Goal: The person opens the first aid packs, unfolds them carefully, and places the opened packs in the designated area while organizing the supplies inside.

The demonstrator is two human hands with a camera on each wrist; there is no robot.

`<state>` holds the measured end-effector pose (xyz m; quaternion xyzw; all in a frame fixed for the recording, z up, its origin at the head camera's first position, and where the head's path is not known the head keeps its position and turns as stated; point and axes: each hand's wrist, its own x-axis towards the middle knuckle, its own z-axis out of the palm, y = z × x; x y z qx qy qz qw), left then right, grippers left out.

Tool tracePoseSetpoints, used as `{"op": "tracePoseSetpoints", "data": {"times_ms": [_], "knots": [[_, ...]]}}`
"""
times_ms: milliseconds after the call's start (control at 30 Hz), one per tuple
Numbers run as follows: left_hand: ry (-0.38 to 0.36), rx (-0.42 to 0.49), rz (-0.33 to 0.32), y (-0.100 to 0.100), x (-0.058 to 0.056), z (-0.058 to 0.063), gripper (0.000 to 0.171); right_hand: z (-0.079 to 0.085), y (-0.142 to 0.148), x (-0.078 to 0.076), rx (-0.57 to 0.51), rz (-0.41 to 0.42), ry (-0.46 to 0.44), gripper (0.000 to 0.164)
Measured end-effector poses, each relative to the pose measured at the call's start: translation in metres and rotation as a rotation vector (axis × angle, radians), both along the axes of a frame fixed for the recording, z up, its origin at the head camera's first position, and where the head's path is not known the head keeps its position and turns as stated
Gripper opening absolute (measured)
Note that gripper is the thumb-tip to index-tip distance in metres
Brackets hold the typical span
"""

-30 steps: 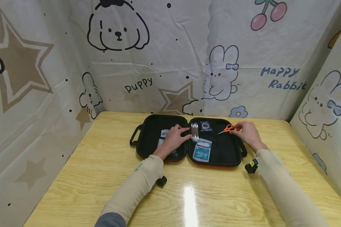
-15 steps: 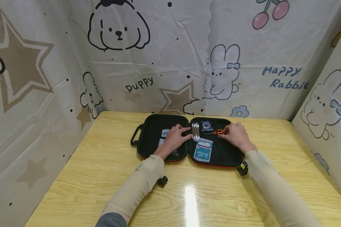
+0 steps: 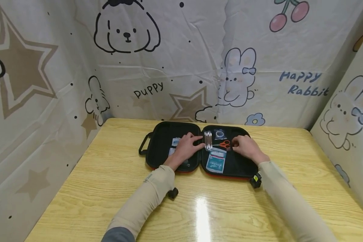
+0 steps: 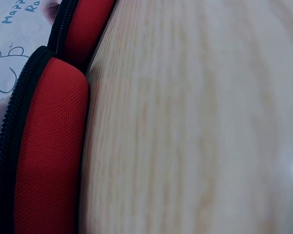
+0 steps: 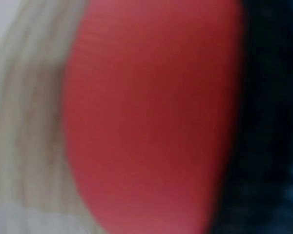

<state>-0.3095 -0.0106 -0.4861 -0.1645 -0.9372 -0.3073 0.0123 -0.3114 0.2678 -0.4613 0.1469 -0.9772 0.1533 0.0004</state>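
In the head view, a black-lined case with a red shell (image 3: pixel 173 126) lies unfolded on the table. My left hand (image 3: pixel 186 148) reaches over its left half, thumb and forefinger stretched out to the edge of a bundle of slim silvery strips (image 3: pixel 208 140) by the hinge. Orange-handled scissors (image 3: pixel 225 144) lie in the right half, blades pointing left toward the strips. Just right of their handles is my right hand (image 3: pixel 246 147), fingers loosely bent with nothing held. Neither wrist view shows fingers at work; the left one shows the red shell (image 4: pixel 53 146) and zipper.
A teal-and-white packet (image 3: pixel 216 161) and a clear bag with a white ring (image 3: pixel 220 134) share the case's right half. Blue-and-white packets (image 3: pixel 175 141) lie partly under the left hand. A carry handle (image 3: pixel 144 144) sticks out left; a printed cloth (image 3: pixel 181 67) hangs behind.
The right hand has carried the scissors leftward and down into the case's right half, then let them go beside the strips. The left hand has stayed in place.
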Motion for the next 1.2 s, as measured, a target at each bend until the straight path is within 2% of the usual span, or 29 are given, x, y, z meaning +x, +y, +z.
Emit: {"op": "tracePoseSetpoints", "data": {"times_ms": [167,267,433,667,900,1200], "knots": [[0.007,0.006,0.002,0.0,0.0,0.0,0.051,0.005,0.007,-0.002,-0.033,0.014,-0.02,0.024],[0.01,0.007,0.001,0.001,-0.001,0.0,0.051,0.005,0.006,-0.001,-0.012,0.012,-0.001,0.023],[0.006,0.005,-0.01,0.0,-0.001,0.0,0.051,0.0,-0.002,-0.003,0.032,-0.005,0.019,0.019],[0.004,0.0,0.01,-0.003,0.0,0.002,0.051,0.0,-0.011,-0.006,0.004,0.003,0.011,0.018],[-0.007,0.011,0.0,-0.001,0.0,0.001,0.051,0.01,0.0,-0.003,-0.041,-0.03,-0.06,0.021],[-0.001,0.012,0.003,0.001,0.0,0.001,0.051,0.022,0.002,-0.001,-0.078,-0.01,-0.022,0.019]]}}
